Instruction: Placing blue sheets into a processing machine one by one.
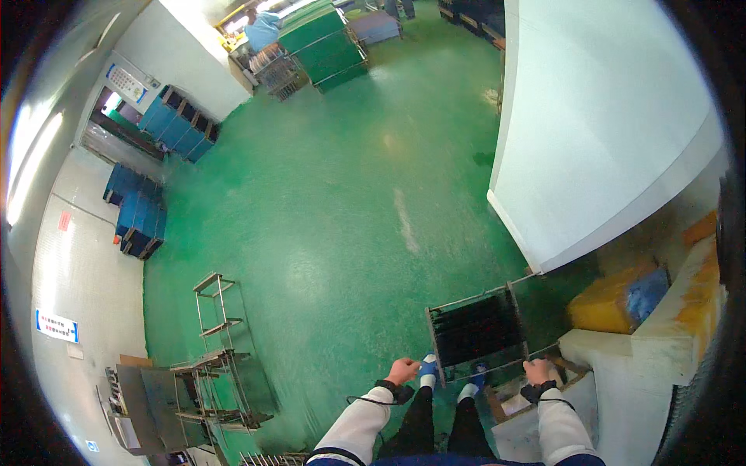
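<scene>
A metal-framed rack (478, 326) with a dark, ribbed top stands just in front of my feet. Left of its near left corner is my left hand (402, 371), fingers curled, with nothing visible in it and a gap to the frame. My right hand (538, 371) is closed beside the near right corner post; whether its fingers wrap the frame is too small to make out. Both wrists wear dark bands below white sleeves. My blue-and-white shoes (427, 366) are at the rack's near edge.
A tall white panel (606, 116) rises at the right, with a yellow crate (610, 299) below it. Bare metal stands (221, 373) are at the lower left. Blue stacked crates (179, 124) line the left wall. Far off, a person (264, 31) is beside a green rack (322, 46).
</scene>
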Motion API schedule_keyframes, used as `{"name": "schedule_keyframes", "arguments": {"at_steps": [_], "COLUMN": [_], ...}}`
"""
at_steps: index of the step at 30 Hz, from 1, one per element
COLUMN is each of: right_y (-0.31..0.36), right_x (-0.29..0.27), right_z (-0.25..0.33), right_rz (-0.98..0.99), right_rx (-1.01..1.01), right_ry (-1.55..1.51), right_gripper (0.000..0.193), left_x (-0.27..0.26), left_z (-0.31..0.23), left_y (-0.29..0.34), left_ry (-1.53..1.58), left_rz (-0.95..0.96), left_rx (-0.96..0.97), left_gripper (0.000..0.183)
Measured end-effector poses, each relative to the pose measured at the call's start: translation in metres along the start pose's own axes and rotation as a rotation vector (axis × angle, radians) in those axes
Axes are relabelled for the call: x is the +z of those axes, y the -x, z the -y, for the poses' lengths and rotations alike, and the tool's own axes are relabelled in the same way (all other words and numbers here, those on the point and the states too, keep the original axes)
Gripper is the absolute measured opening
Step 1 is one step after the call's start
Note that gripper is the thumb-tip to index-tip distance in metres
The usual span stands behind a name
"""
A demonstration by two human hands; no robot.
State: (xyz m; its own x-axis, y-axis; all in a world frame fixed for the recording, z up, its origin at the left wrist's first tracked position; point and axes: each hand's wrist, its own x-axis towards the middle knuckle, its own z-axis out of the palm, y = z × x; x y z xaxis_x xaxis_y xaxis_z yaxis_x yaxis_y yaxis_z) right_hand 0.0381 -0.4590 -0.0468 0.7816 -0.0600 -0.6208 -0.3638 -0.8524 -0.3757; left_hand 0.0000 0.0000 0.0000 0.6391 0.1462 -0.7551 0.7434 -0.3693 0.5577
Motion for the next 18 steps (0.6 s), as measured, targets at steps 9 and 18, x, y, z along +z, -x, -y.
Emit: {"name": "schedule_keyframes", "arguments": {"at_steps": [9, 18], "right_y": [-0.086, -0.171], "right_x": [0.004, 0.012], "right_z": [0.010, 0.018], "right_rz": [-0.178, -0.247], "right_rx": [-0.044, 0.048], "right_ry": [-0.106, -0.422], "right_gripper": [0.048, 0.054], "left_x": [0.033, 0.039], "left_z": [0.027, 0.028], "left_y": [-0.087, -0.139], "left_ry": [0.253, 0.570], "left_rz": [-0.018, -0.178], "left_rx": [-0.074, -0.206], "left_gripper": [0.041, 0.055]}}
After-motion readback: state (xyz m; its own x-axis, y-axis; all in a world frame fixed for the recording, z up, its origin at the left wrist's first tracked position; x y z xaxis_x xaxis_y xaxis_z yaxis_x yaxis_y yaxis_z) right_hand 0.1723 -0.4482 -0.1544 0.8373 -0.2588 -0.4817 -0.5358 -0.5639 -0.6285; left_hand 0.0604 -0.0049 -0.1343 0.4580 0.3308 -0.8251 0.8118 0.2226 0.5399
